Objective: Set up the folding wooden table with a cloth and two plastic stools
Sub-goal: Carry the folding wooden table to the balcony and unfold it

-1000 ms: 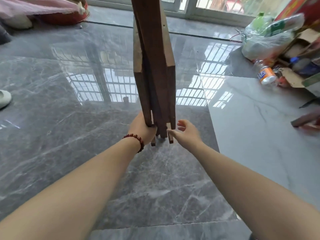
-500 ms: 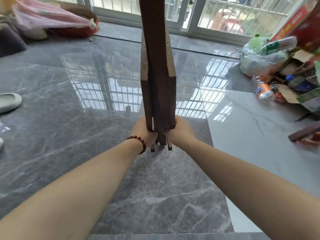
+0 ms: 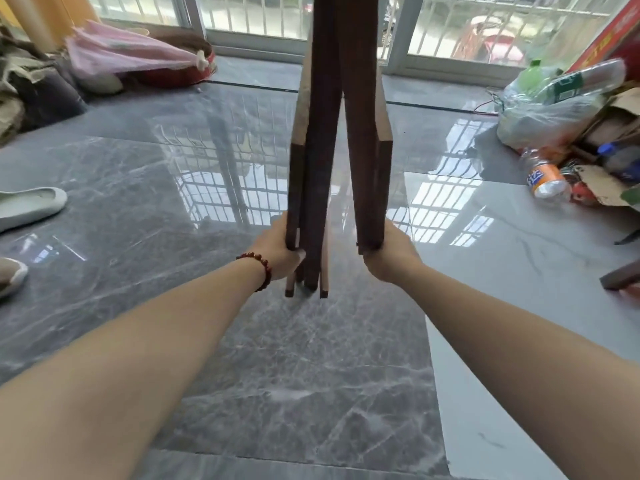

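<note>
The dark brown folding wooden table (image 3: pixel 322 140) stands upright on the grey marble floor in front of me, its top cut off by the frame. Its two halves are spread apart at the bottom in a narrow V. My left hand (image 3: pixel 278 252), with a red bead bracelet on the wrist, grips the lower end of the left half, whose thin legs touch the floor. My right hand (image 3: pixel 389 258) holds the lower end of the right half, which is lifted off the floor. No cloth or plastic stool is in view.
A pink fabric heap and red cushion (image 3: pixel 138 57) lie at the back left. White slippers (image 3: pixel 27 206) sit at the left edge. Bags, bottles and cardboard (image 3: pixel 568 112) pile up at the right, with a dark wooden piece (image 3: pixel 620 277) on the floor. Barred glass doors (image 3: pixel 249 15) run behind.
My right hand reached in and took hold of the table's right half. The two halves then separated at the bottom, the right one swinging rightward. My view has tilted up.
</note>
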Tool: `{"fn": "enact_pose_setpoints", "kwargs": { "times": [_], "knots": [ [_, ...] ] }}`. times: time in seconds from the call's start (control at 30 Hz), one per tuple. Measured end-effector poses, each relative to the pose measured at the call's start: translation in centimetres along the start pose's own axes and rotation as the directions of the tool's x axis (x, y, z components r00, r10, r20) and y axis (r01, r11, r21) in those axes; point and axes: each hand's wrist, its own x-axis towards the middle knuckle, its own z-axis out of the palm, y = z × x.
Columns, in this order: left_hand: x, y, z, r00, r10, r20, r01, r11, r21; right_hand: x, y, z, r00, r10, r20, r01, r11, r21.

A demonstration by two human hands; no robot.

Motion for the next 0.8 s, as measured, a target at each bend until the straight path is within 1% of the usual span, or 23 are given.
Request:
{"fn": "enact_pose_setpoints", "kwargs": {
  "times": [0.13, 0.3, 0.33, 0.43, 0.53, 0.6, 0.67, 0.8],
  "knots": [
    [-0.3, -0.1, 0.2, 1.000, -0.018, 0.003, 0.018, 1.000, -0.001, -0.4, 1.6, -1.7, 1.000, 0.009, 0.024, -0.008, 0.999, -0.050],
    [-0.5, -0.3, 0.5, 1.000, 0.015, 0.005, -0.015, 0.999, 0.030, -0.8, 0.9, -0.3, 0.999, 0.001, 0.038, 0.000, 0.999, -0.039],
    [-0.5, -0.4, 0.5, 1.000, 0.019, 0.003, -0.019, 0.999, 0.039, -0.9, 0.6, 0.2, 0.999, -0.007, 0.031, 0.008, 1.000, -0.025],
    [-0.8, -0.4, 0.5, 0.999, 0.034, 0.025, -0.035, 0.998, 0.049, -1.3, -0.1, 1.8, 0.999, -0.017, 0.030, 0.014, 0.995, 0.100],
    [-0.8, -0.6, 0.5, 0.999, 0.005, 0.034, -0.006, 1.000, 0.029, -1.7, -0.8, 3.1, 1.000, -0.004, 0.004, 0.003, 0.976, 0.219],
    [-0.8, -0.8, 0.4, 1.000, 0.004, 0.029, -0.005, 0.999, 0.036, -1.9, -1.0, 4.1, 1.000, 0.025, -0.006, -0.022, 0.956, 0.294],
    [-0.9, -0.9, 0.2, 0.999, 0.021, 0.035, -0.022, 1.000, 0.019, -2.0, -0.4, 5.6, 0.997, 0.062, 0.038, -0.071, 0.946, 0.315],
    [-1.2, -1.0, -0.4, 0.998, 0.045, 0.032, -0.044, 0.999, -0.013, -1.7, 0.9, 8.6, 0.979, 0.164, 0.124, -0.189, 0.956, 0.223]
  ]
}}
